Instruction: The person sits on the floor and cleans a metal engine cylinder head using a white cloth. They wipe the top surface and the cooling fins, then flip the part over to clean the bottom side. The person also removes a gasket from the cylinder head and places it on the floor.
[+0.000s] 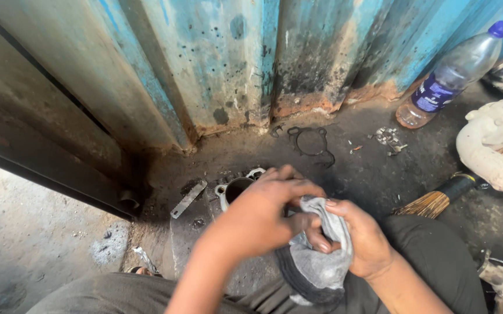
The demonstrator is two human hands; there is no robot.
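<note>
My left hand [263, 212] and my right hand [359, 235] meet over my lap, both gripping a grey, grimy cloth [321, 256]. The cloth is bunched between the fingers and hangs down below them. Whatever the cloth wraps is hidden by the hands. Just beyond my left hand a metal cylinder part with a round bore [237, 187] sits on the dirty ground, partly covered by my fingers.
A thin ring gasket [311, 141] lies by the rusted blue corrugated wall [216, 64]. A flat metal strip [188, 198] lies to the left. A clear plastic bottle with a blue cap [452, 75] leans at the right, near a broom [437, 200] and scattered small parts [388, 139].
</note>
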